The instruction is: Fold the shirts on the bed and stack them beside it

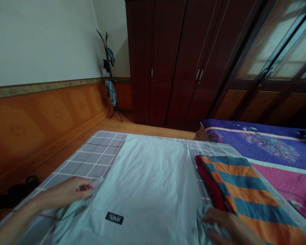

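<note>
A white shirt [153,183] lies spread on a grey checked cloth [99,156], its dark label [114,218] near the bottom. At the left edge of the shirt is my left hand [78,190], its fingers curled at the bunched sleeve; what they grip is hard to make out. My right hand [226,224] is blurred at the lower right, over the crumpled fabric on the shirt's right side. Right of the shirt sits a folded orange and blue striped garment [250,190], with red fabric [211,187] along its left side.
Behind the checked surface stands a dark red wardrobe [168,64]. A coat rack [109,68] holding clothes is in the back left corner. A purple and pink bedspread [265,146] covers a bed at the right. Dark items [15,192] lie at the lower left.
</note>
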The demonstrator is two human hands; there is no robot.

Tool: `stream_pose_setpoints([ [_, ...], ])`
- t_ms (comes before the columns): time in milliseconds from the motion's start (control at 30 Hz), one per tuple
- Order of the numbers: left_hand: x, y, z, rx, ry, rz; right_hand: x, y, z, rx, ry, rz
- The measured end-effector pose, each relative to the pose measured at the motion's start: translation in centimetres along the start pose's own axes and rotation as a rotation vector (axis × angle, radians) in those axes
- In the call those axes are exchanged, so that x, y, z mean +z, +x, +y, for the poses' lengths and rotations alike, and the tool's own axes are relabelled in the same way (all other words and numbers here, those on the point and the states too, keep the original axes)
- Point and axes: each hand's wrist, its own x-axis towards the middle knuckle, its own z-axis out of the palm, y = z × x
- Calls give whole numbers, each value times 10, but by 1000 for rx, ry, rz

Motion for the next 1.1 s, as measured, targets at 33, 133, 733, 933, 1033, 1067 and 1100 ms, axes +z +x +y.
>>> stream_pose_setpoints([
  [33,-8,25,8,28,-35,21,-14,21,2,46,4,8],
  [133,-18,109,22,-34,-98,282,-50,100,17,179,-73,37],
  [733,16,317,16,-356,44,627,-68,287,123,857,90,-68],
  [933,9,332,0,-204,-88,702,-59,285,126,755,261,83],
  [1033,7,338,-8,-164,-164,767,-54,287,126,678,333,163],
  [1067,7,340,-10,-161,-184,782,-53,289,125,662,352,165],
  [1100,7,340,-13,-157,-200,789,-53,290,125,652,369,154],
])
